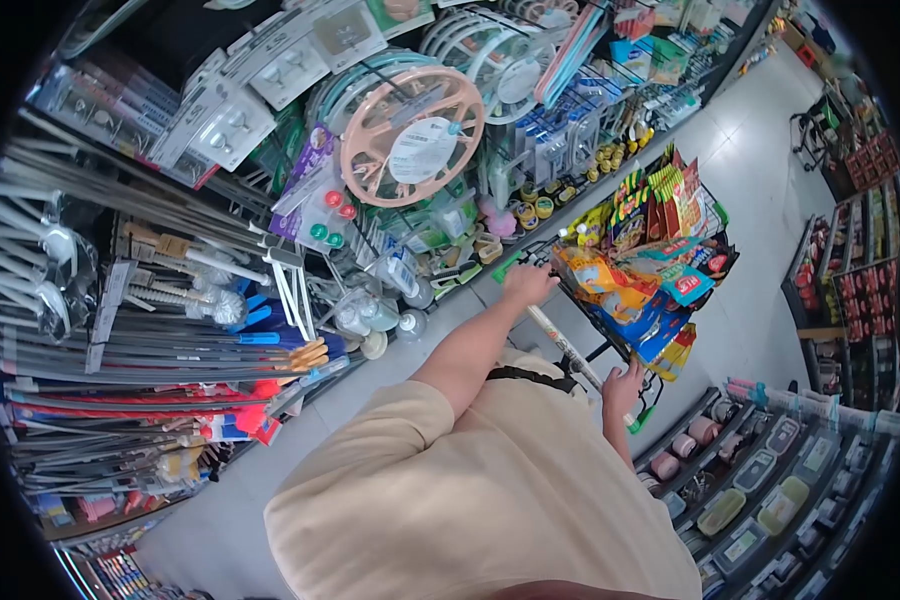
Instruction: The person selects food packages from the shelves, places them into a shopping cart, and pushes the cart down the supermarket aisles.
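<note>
A shopping cart stands in front of me, with a pale printed handle (564, 346) and green corner pieces. Its basket is piled with bright snack packets (645, 265) in orange, blue, yellow and red. My left hand (530, 286) is closed on the far-left end of the handle, beside a green corner. Near the opposite end, my right hand (621, 393) is curled round the same handle. Part of each hand's fingers is hidden from this angle.
A shelf of hanging goods runs along the left, with a peach round plastic rack (413, 137), carded hooks (228, 127) and long poles (170, 345). On the right stands a shelf of lidded containers (755, 470). Tiled floor (760, 130) shows ahead between shelves.
</note>
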A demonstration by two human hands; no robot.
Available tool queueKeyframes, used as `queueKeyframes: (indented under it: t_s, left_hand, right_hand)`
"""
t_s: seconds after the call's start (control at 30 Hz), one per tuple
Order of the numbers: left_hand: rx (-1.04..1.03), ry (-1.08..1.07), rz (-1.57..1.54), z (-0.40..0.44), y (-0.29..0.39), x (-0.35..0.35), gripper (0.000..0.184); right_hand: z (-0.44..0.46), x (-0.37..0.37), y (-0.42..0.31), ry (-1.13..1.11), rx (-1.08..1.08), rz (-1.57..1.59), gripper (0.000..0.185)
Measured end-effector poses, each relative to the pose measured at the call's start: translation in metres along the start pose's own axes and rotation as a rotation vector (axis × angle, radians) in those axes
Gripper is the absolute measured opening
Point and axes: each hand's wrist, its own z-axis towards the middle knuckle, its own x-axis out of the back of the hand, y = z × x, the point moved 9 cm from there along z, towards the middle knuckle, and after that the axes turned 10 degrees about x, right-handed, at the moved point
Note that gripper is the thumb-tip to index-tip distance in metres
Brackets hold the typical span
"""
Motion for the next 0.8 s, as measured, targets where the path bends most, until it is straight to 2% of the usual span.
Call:
queueKeyframes:
  t_s: [0.8]
  left_hand:
    - [0.076, -0.037, 0.079, 0.036, 0.029, -0.004, 0.050]
  right_hand:
    - [0.063, 0.000, 0.025, -0.007, 0.041, 0.046, 0.047]
